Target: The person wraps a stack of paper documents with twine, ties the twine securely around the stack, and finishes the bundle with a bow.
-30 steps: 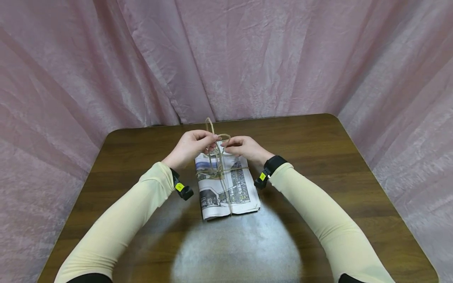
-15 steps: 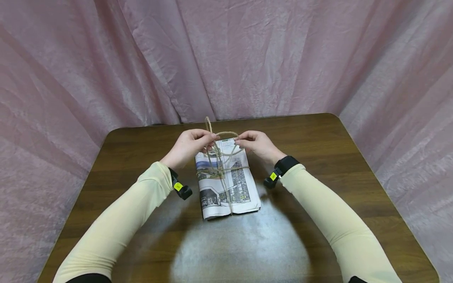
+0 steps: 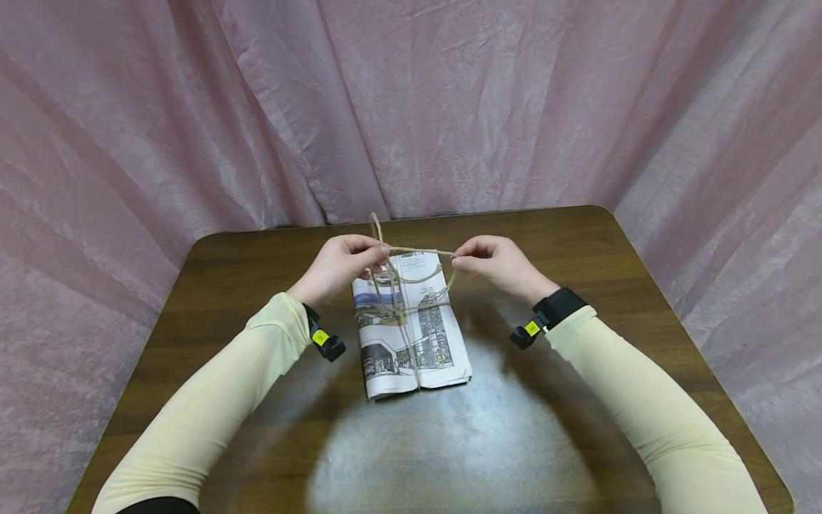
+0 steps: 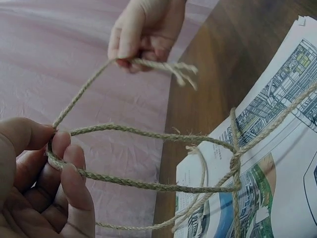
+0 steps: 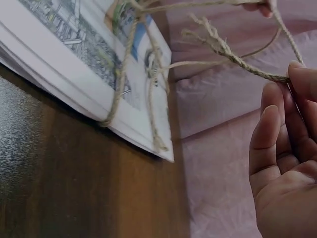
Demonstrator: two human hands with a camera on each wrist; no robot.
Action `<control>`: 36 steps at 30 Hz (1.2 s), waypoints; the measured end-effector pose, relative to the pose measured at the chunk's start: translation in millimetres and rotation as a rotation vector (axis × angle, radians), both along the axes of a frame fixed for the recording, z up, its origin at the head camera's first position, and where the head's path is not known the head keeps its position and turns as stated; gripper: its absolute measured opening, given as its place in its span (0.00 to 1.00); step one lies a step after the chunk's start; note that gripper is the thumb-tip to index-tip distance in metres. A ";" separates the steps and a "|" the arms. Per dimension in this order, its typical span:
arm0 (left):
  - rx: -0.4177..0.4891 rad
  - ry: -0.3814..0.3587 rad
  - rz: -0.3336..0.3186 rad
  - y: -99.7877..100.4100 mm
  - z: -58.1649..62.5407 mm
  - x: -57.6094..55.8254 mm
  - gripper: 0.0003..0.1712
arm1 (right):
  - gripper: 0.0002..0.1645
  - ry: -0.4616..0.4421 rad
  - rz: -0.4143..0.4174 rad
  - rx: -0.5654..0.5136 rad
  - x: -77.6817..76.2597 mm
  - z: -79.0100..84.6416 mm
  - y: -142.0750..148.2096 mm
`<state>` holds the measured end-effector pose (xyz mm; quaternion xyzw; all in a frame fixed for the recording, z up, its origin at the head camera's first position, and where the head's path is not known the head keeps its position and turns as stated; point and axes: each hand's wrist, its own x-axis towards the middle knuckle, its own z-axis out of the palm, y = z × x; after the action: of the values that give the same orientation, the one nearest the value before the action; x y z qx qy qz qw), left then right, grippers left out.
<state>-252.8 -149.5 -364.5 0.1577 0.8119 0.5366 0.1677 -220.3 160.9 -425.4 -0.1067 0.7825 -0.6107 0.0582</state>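
Observation:
A folded stack of newspaper (image 3: pixel 417 350) lies on the table, with twine (image 4: pixel 277 121) crossed around it and meeting at a knot on top. Above its far left corner my left hand (image 3: pixel 337 268) pinches the twine between thumb and fingers; a loop stands up past the fingertips. In the left wrist view two strands run from these fingers down to the knot. My right hand (image 3: pixel 504 265), right of the newspaper's far edge, pinches a twine strand near its frayed end (image 5: pixel 213 37). That strand stretches nearly straight between both hands. Another loose end curls over the newspaper.
The brown wooden table (image 3: pixel 257 371) has rounded far corners. Pink curtains (image 3: pixel 449 107) hang behind it and along both sides. A black band with a small camera (image 3: pixel 542 318) sits on each wrist.
My right hand has moved to the right, away from the left, drawing the small twine loop out into a nearly straight strand. The left hand has hardly moved.

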 end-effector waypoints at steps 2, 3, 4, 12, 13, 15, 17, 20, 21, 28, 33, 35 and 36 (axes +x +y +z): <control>-0.014 0.001 -0.006 -0.4 -0.8 -0.5 0.17 | 0.16 0.010 -0.005 -0.025 1.8 4.3 2.0; -0.021 0.002 -0.009 -0.6 -1.3 -0.7 0.17 | 0.16 0.015 -0.010 -0.041 2.6 6.7 2.8; -0.033 0.009 -0.014 -1.1 -2.3 -0.8 0.16 | 0.14 0.022 -0.013 -0.058 2.8 8.6 3.8; -0.065 0.000 -0.023 -4.4 -18.1 -0.6 0.15 | 0.09 0.099 -0.077 -0.252 3.7 20.9 6.8; -0.047 -0.018 -0.019 -4.2 -19.8 -0.4 0.15 | 0.09 0.101 -0.091 -0.272 3.9 21.0 7.1; -0.009 -0.053 -0.012 -3.7 -22.8 -0.5 0.15 | 0.08 0.093 -0.112 -0.304 4.2 20.3 7.7; 0.026 -0.085 -0.010 -3.4 -25.1 -1.2 0.14 | 0.08 0.082 -0.130 -0.324 5.3 19.1 8.1; 0.064 -0.125 -0.009 -3.4 -27.3 -2.2 0.13 | 0.07 0.066 -0.138 -0.333 7.6 16.7 8.3; 0.068 -0.132 -0.007 -3.5 -27.4 -2.2 0.12 | 0.07 0.062 -0.137 -0.332 8.6 15.8 8.2; 0.088 -0.138 -0.008 -4.4 -28.1 -4.8 0.12 | 0.09 0.048 -0.081 -0.276 17.4 10.2 7.8; 0.070 -0.124 -0.019 -4.6 -27.4 -6.8 0.13 | 0.11 0.016 -0.018 -0.220 24.2 9.5 3.1; 0.059 -0.108 -0.011 -4.3 -26.2 -6.7 0.13 | 0.12 0.003 0.003 -0.200 26.4 9.8 0.2; 0.056 -0.099 -0.005 -4.0 -25.7 -6.7 0.12 | 0.12 0.001 0.013 -0.186 27.8 10.2 -1.2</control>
<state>-259.5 -153.5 -390.2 0.1375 0.7867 0.5660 0.2045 -192.5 159.7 -415.3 -0.1172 0.7218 -0.6802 0.0516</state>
